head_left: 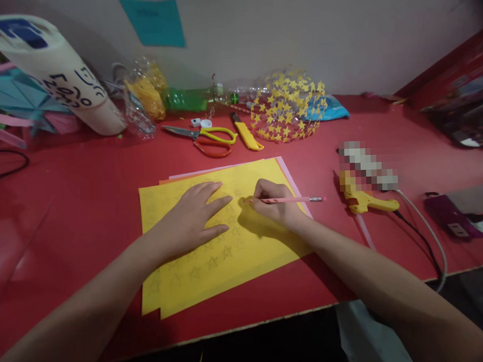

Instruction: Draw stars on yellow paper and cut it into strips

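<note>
Several yellow paper sheets (268,264) lie stacked on the red table, with orange and pink sheets peeking out behind them. Rows of hand-drawn pencil stars (227,251) cover much of the top sheet. My left hand (197,214) rests flat on the paper, fingers spread, over part of the drawn rows. In my right hand (276,201) is a pink pencil (293,200), pinched near its tip, the eraser end pointing right. Its tip is at the paper just right of my left fingertips; the exact contact is hard to make out.
Behind the paper lie scissors (214,137) and a yellow utility knife (245,133). A dome of yellow stars (288,108), a green bottle (189,98) and a white tumbler (75,86) line the wall. To the right are a yellow glue gun (365,202), a power strip (367,163) and cables.
</note>
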Demonstrator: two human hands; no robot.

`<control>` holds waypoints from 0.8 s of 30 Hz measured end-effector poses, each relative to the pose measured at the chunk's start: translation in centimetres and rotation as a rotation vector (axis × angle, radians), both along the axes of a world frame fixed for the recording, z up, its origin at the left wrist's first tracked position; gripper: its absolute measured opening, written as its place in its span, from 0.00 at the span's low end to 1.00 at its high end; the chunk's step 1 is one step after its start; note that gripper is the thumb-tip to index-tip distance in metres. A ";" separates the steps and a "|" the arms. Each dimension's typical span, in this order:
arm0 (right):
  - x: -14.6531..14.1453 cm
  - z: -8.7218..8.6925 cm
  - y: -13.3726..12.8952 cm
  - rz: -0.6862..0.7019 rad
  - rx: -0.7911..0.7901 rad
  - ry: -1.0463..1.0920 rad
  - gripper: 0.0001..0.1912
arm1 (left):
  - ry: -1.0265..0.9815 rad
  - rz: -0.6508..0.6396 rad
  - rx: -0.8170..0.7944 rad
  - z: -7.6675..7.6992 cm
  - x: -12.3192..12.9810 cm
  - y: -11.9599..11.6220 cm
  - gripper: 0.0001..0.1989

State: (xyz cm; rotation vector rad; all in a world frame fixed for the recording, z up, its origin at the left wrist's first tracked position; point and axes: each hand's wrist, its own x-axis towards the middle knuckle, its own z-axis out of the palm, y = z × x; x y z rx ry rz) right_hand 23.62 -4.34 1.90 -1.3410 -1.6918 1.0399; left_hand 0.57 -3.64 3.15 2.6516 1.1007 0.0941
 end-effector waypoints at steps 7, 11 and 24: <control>0.2 0.2 0.2 -0.018 0.031 -0.015 0.07 | 0.025 -0.009 0.008 0.1 0.0 0.0 0.27; 0.3 0.1 0.2 -0.023 0.033 -0.036 0.08 | 0.024 -0.008 -0.010 0.2 0.0 0.0 0.27; 0.1 0.4 -0.4 0.082 -0.002 -0.064 0.07 | 0.019 0.002 -0.014 0.2 0.0 0.0 0.27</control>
